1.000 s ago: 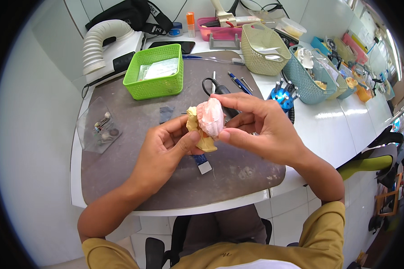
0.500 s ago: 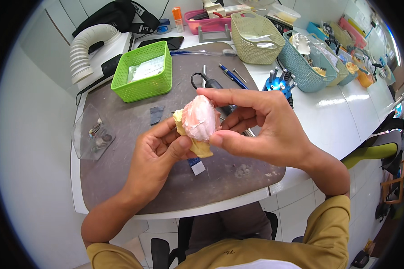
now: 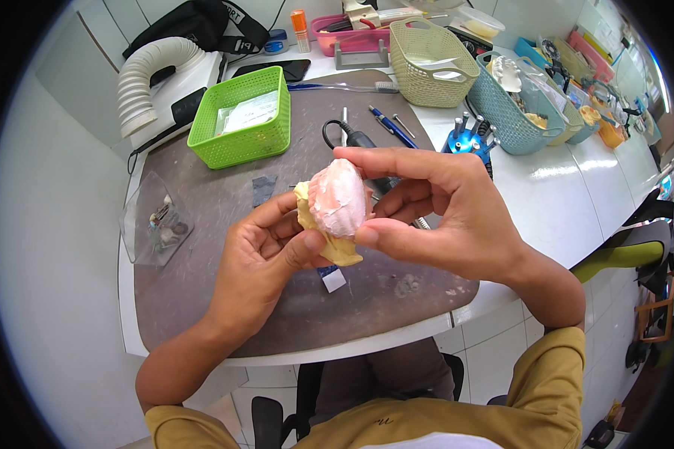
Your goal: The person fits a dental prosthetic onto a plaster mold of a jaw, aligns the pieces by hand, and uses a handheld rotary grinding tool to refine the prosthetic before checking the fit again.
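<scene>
Over the grey mat [image 3: 195, 299], my left hand [image 3: 262, 262] grips a yellow dental cast [image 3: 339, 251] from the left side and below. A pale pink moulded piece [image 3: 337, 194] lies against the cast, covering much of it. My right hand [image 3: 434, 209] pinches the pink piece, index finger on its top and thumb at its lower right. Behind the hands lie a black handpiece [image 3: 359, 139] with a cord and two blue pens [image 3: 393, 127]. A blue label strip with a white square [image 3: 333, 278] shows beneath the cast.
A green basket [image 3: 202, 142] stands back left, a clear box [image 3: 153, 239] left, and a white suction hose unit [image 3: 135, 90] behind it. A blue bur stand [image 3: 468, 146], beige basket [image 3: 434, 82] and blue basket [image 3: 520, 127] are right, near the table edge [image 3: 382, 344].
The pink piece and cast have turned slightly, so the pink piece faces upward more and hides more of the yellow cast. The whole view has shifted a little; both hands keep their grip.
</scene>
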`<state>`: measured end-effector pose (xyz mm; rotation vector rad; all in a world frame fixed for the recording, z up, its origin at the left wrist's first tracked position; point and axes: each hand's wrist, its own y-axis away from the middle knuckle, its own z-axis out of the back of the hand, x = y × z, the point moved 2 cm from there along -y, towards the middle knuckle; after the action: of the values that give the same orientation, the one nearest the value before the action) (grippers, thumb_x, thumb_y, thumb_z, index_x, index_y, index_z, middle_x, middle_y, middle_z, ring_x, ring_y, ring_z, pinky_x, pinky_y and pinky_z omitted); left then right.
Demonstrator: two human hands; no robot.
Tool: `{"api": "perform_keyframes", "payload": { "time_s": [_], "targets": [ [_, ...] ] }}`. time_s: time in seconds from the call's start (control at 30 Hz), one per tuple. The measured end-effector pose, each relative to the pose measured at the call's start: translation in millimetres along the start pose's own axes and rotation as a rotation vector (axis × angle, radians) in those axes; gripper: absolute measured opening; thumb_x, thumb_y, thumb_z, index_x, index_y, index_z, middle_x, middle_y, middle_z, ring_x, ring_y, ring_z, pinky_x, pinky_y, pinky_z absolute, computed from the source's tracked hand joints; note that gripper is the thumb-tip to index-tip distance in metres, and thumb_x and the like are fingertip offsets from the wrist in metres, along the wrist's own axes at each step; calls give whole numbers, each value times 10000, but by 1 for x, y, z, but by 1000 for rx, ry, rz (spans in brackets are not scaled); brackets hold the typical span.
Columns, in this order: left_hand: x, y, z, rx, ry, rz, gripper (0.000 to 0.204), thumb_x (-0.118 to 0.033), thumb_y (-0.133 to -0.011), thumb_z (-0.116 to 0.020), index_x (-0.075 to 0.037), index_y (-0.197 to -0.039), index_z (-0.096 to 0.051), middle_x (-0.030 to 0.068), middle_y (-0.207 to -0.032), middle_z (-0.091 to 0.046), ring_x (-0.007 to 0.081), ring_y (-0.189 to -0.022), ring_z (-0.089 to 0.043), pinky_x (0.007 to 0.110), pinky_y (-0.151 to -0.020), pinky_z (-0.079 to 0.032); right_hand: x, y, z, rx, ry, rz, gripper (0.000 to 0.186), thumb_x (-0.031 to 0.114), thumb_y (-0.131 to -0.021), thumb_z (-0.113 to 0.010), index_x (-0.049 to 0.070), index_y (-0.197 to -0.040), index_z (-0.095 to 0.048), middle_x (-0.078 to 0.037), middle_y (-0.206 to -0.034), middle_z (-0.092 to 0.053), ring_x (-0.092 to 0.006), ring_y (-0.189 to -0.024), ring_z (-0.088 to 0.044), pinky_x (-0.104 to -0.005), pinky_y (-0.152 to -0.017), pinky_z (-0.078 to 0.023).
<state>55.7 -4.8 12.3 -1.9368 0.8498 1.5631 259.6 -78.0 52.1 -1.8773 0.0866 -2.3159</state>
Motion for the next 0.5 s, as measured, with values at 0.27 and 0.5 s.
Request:
{"api": "perform_keyframes", "payload": {
  "time_s": [0.27, 0.5],
  "targets": [
    [0, 0, 0, -20, 33, -52, 532, -174, -921, -723, 37, -1354, -497, 135, -1181, -656, 184, -1064, -653, 328, -894, -571, -1, 0, 0, 21, -47, 16, 627, 73, -842, -755, -13, -1411, -506, -124, -1248, -637, -143, -967, -687, -279, -869, -566],
    [-1, 1, -1, -3, 41, -108, 517, -142, -916, -724, 32, -1348, -500, 142, -1186, -653, 189, -1073, -649, 333, -901, -572, 0, 1, 0, 52, -42, 80, 647, 64, -829, -757, -12, -1418, -499, -124, -1239, -642, -148, -967, -687, -287, -882, -572]
  ]
}}
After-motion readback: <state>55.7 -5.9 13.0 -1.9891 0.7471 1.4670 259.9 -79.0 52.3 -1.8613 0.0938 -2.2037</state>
